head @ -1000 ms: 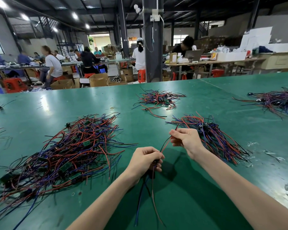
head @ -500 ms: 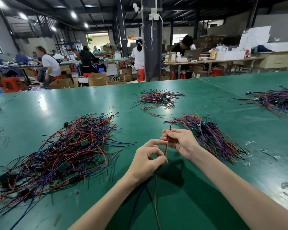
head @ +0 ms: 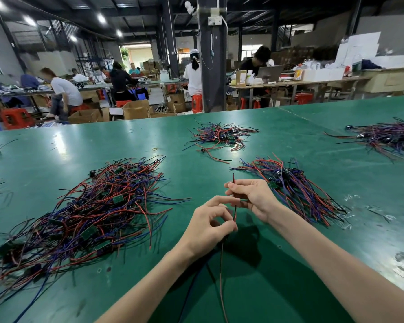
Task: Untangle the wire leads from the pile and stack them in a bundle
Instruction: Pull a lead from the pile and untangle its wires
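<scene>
The red wire lead (head: 235,212) is hanging over the near worktop (head: 289,264), the grip of the right hand (head: 252,197) pinching its top and that of the left hand (head: 210,227) pinching lower down. Drawing it straight is probably serving best before laying it along the bundle (head: 296,187) just right.

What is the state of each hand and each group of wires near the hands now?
left hand: pinches the wire lead lower down.
right hand: pinches the wire lead near its upper end.
wire lead: held between both hands, tail hanging.
large pile: tangled, left of hands.
bundle: leads roughly aligned, right of hands.
</scene>
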A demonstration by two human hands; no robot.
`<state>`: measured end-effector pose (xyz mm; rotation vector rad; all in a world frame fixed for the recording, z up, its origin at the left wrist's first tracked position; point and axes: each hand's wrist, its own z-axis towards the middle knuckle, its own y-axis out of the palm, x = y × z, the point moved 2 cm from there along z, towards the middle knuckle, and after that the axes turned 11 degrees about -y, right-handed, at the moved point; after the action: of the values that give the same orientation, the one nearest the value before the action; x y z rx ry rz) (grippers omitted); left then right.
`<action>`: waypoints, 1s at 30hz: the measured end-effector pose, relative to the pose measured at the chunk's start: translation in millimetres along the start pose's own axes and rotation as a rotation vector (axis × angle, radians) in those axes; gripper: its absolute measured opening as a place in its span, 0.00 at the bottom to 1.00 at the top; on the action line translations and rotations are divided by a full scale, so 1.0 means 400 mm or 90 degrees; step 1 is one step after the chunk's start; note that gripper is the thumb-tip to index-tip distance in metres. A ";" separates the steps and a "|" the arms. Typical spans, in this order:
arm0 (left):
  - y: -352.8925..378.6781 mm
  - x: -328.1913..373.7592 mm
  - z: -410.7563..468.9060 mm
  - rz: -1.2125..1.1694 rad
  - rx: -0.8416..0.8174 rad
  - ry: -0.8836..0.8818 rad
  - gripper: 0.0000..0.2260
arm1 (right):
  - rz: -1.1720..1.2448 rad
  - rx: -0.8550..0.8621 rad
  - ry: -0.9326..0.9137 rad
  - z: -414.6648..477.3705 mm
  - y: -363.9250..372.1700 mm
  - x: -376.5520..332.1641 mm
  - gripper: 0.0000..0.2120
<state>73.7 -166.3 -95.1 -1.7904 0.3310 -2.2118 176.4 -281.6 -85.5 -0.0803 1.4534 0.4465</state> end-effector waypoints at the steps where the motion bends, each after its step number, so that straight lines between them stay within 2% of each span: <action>1: 0.003 -0.001 0.000 -0.013 -0.008 -0.005 0.05 | -0.005 -0.003 -0.003 0.000 0.001 0.001 0.05; 6: 0.000 -0.015 0.007 -0.125 -0.061 -0.115 0.05 | -0.075 0.008 -0.061 -0.001 -0.004 0.008 0.05; 10: -0.003 -0.028 0.018 -0.240 -0.086 -0.225 0.06 | -0.207 -0.004 -0.151 -0.003 -0.003 0.004 0.04; 15: 0.001 -0.035 0.033 -0.310 -0.108 -0.243 0.08 | -0.347 -0.037 -0.265 -0.012 0.016 0.001 0.06; 20: 0.000 -0.034 0.034 -0.332 -0.088 -0.254 0.09 | -0.370 -0.061 -0.321 -0.023 0.025 -0.001 0.06; 24: -0.004 -0.038 0.034 -0.329 -0.075 -0.265 0.08 | -0.367 -0.078 -0.298 -0.029 0.036 0.001 0.06; 30: -0.008 -0.032 0.030 -0.299 -0.104 -0.242 0.08 | -0.228 -0.026 -0.207 -0.011 0.010 -0.002 0.08</action>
<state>87.7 -159.0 -103.4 -2.5365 0.0046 -2.0934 170.7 -279.7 -84.6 -0.2837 1.0815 0.1841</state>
